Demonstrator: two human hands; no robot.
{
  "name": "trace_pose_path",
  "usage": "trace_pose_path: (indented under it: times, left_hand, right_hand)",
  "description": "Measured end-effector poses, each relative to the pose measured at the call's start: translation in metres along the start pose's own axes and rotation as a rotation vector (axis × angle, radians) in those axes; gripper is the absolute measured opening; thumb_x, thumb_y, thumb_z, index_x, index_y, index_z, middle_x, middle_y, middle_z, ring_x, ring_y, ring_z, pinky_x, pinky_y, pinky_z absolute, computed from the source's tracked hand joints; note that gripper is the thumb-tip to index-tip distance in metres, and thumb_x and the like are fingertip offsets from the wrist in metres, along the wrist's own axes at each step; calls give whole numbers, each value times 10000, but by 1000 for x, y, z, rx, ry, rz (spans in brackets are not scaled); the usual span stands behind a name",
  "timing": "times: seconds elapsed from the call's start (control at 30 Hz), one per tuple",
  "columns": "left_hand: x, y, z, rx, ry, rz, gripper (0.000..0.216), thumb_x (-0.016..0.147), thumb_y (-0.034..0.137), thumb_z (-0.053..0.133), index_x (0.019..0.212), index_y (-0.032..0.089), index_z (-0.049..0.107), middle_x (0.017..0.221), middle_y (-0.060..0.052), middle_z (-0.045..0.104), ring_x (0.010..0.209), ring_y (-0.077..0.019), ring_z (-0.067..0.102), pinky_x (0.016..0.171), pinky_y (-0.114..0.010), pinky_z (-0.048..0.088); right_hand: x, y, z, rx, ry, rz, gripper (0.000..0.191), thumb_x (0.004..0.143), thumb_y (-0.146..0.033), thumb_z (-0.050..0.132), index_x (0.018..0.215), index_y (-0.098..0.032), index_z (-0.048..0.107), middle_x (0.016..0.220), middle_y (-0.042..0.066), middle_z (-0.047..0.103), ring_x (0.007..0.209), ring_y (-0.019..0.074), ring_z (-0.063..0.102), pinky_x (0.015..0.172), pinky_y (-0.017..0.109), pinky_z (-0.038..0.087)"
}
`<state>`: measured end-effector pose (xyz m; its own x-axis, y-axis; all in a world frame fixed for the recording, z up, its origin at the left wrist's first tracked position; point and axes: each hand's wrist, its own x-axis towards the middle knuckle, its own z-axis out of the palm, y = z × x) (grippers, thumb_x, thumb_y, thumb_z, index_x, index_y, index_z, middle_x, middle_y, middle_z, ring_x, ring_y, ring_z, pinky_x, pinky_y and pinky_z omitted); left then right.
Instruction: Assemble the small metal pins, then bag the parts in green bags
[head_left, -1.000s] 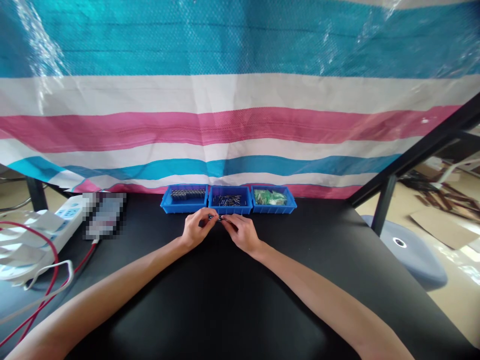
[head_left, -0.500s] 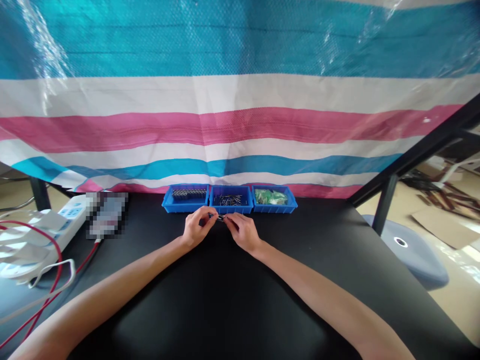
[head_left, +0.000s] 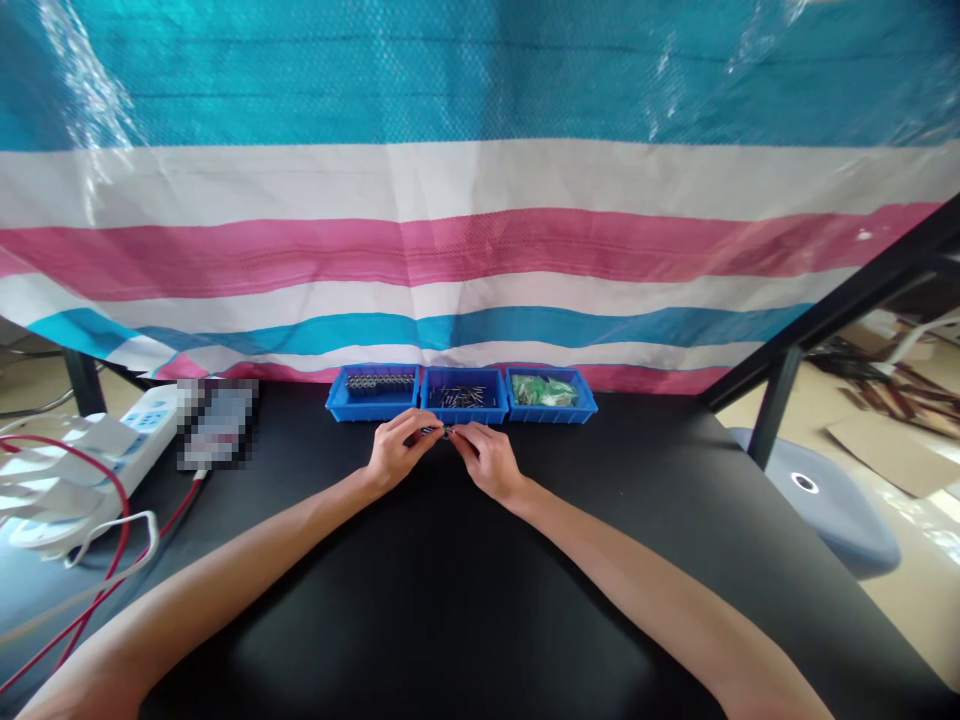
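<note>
Over the black tabletop, just in front of the blue bins, my two hands meet fingertip to fingertip. My left hand (head_left: 395, 452) is closed in a pinch on a small dark metal part (head_left: 431, 430). From the other side my right hand (head_left: 489, 462) pinches at the part's right end; whether it holds a separate tiny piece is too small to tell. Behind the hands, the middle blue bin (head_left: 463, 413) holds loose thin metal pins or screws (head_left: 469, 397). The left blue bin (head_left: 373, 410) has small dark cylindrical parts (head_left: 381, 382) lined up in rows.
The right blue bin (head_left: 553, 412) contains green items in clear plastic (head_left: 545, 391). A white power strip (head_left: 146, 420), red cable (head_left: 180, 503) and blurred-out device (head_left: 217, 425) lie on the left. A striped sheet (head_left: 480, 250) hangs behind; a grey stool (head_left: 832, 505) stands right, beyond the table.
The hands stay almost in place, with the fingertips still together. The small part between them has shifted slightly, and the camera view has moved a little.
</note>
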<state>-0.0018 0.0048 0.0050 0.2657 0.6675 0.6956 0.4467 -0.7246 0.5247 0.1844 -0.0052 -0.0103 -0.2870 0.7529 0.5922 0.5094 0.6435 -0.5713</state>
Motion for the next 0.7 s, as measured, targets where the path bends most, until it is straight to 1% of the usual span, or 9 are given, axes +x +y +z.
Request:
trace_pose_path:
  times: [0.13,0.3,0.4,0.5,0.63,0.7]
  left_hand:
    - [-1,1,0,6,-12,14,89,855,225,608,911,173,654,900,-61,682,602,-94,579,594,-217,500]
    - [-4,4,-1,-9,17,-65,80,868,216,561,916,175,609,900,-47,715,529,-76,561,581,-206,499]
    - [-6,3,0,-82,37,-114,65,873,210,543,922,178,572,887,-45,729,549,-90,605,584,-205,515]
    - [-7,1,0,-94,41,-135,96,888,216,530,959,181,585,833,-32,721,616,-112,656,623,-210,529]
    - [-4,0,-1,10,31,-57,175,910,218,518,1031,185,640,813,-31,697,675,-118,654,674,-221,521]
    - [-3,-1,-2,28,2,-11,198,921,219,508,1049,188,655,827,-40,693,700,-122,650,678,-224,520]
  right_hand:
    - [0,0,1,10,-19,-19,227,948,-292,485,986,-180,679,832,56,691,731,160,661,683,263,525]
    - [0,-1,1,21,-18,-16,201,935,-277,510,996,-191,681,867,48,702,783,159,675,726,262,531]
    - [0,-1,0,2,-17,-2,199,936,-269,508,990,-188,682,848,45,699,764,155,673,710,254,527]
    - [0,-2,0,-3,-11,11,205,940,-266,495,979,-187,680,822,46,693,748,159,669,695,256,523]
    - [1,-3,-2,30,6,19,188,936,-231,490,1006,-185,659,909,55,707,832,176,678,761,274,530]
    - [1,-4,-3,41,10,26,195,933,-221,489,1051,-189,641,972,58,707,877,182,677,797,285,532]
